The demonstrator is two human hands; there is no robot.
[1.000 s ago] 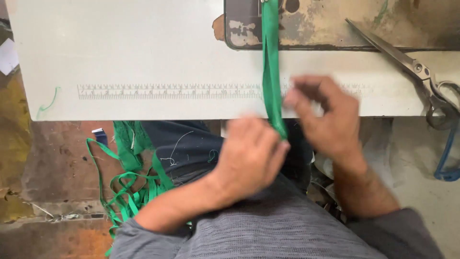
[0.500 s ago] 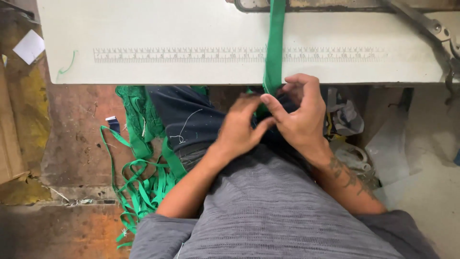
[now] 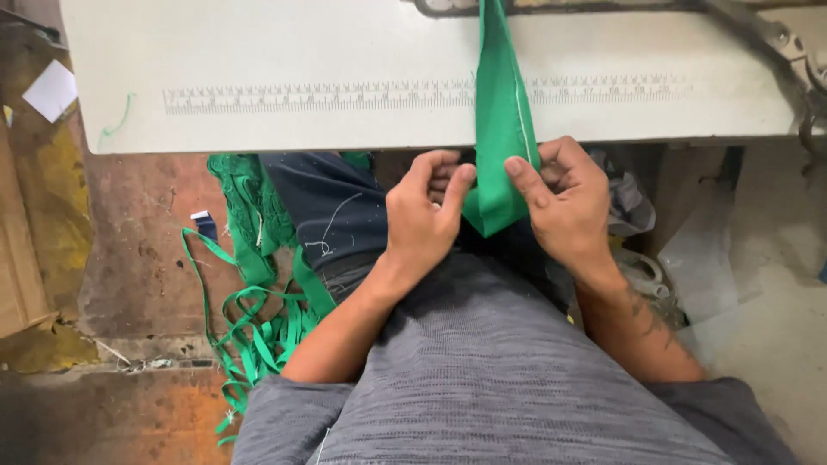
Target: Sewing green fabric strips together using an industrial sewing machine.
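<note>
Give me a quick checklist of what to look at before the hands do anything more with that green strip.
1. Left hand grips the green strip: ok, fingers pinch its lower end.
2. Right hand grips it too: ok, thumb lies on the fabric.
3. Strip runs straight across the white table: ok, no twist visible.
4. Stitch line along the strip is sound: cannot tell, too fine.
5. Loose green strips on the floor stay apart from the held one: ok.
6. Top end of the strip: cannot tell, cut off by the picture edge.

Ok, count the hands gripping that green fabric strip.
2. The left hand pinches the green fabric strip from its left; the right hand pinches it from its right, below the white table's edge.
</note>
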